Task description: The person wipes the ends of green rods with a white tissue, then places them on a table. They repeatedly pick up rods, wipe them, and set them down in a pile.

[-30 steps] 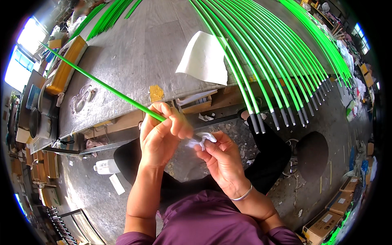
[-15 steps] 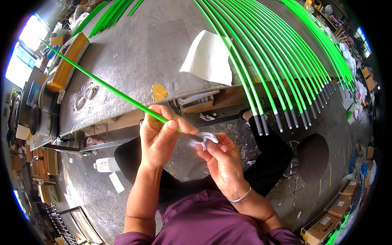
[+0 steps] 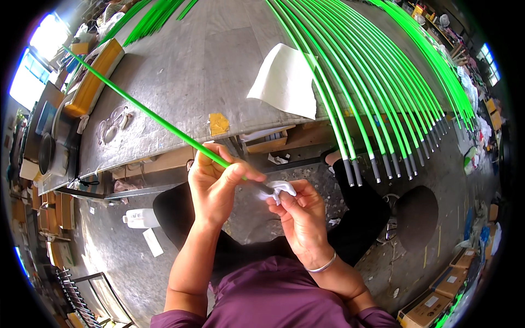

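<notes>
White sheet (image 3: 281, 79), row of rods (image 3: 377, 65) on tabletop (image 3: 224, 54); I can't see inside cartons (image 3: 451, 281). Left grip (image 3: 210, 188) pinches green rod (image 3: 175, 131), slanting over tabletop edge; right grip (image 3: 301, 213) pinches cloth (image 3: 283, 189) at its dark end.

From here I see a long, slim green rod (image 3: 163, 122) slanting from the person's far left through the left hand (image 3: 212, 188), its blurred dark end at a crumpled white cloth (image 3: 283, 188) pinched in the right hand (image 3: 302, 216).
</notes>
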### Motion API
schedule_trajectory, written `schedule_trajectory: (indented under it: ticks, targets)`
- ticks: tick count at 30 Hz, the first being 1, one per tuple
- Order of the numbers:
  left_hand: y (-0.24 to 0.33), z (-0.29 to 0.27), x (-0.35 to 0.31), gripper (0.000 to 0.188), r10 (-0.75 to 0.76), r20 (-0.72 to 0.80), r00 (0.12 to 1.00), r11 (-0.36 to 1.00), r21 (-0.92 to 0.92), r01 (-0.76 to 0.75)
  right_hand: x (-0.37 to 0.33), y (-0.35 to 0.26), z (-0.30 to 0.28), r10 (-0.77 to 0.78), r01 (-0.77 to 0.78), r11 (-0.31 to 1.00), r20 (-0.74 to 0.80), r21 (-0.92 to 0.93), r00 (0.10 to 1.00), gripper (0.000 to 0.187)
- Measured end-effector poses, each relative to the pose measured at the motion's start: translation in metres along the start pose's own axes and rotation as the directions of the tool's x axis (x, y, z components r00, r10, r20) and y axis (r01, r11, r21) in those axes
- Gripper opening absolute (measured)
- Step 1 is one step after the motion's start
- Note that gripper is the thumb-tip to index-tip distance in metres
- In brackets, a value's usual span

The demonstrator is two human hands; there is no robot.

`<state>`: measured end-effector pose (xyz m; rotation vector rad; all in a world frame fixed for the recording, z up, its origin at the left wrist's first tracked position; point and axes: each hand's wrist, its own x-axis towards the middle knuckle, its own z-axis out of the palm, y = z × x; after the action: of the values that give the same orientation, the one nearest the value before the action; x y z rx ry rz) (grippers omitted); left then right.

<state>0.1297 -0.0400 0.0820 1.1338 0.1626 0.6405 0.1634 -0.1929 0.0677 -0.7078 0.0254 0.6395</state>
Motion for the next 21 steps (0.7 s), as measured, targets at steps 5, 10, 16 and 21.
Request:
schedule_trajectory:
  ticks: [5, 10, 16, 21]
  targets:
    - [0.003, 0.001, -0.007, 0.020, -0.017, -0.092, 0.996, 0.973, 0.228, 0.038, 0.001, -0.016, 0.004, -0.080, 0.086, 0.995, 0.099, -0.052, 0.992, 0.015]
    - [0.030, -0.027, -0.009, 0.012, 0.000, -0.229, 0.973, 0.968, 0.242, 0.057, 0.005, -0.014, -0.006, -0.022, 0.023, 1.000, 0.061, -0.012, 0.998, 0.016]
    - [0.052, -0.063, -0.008, 0.015, 0.070, -0.341, 0.937, 0.847, 0.516, 0.124, -0.003, 0.004, -0.032, 0.135, -0.135, 0.990, 0.010, 0.030, 0.991, 0.014]
    - [0.068, -0.062, 0.007, 0.018, -0.075, -0.301, 0.951, 0.795, 0.558, 0.240, 0.000, 0.007, -0.041, 0.142, -0.141, 0.988, -0.019, 0.062, 0.990, 0.014]
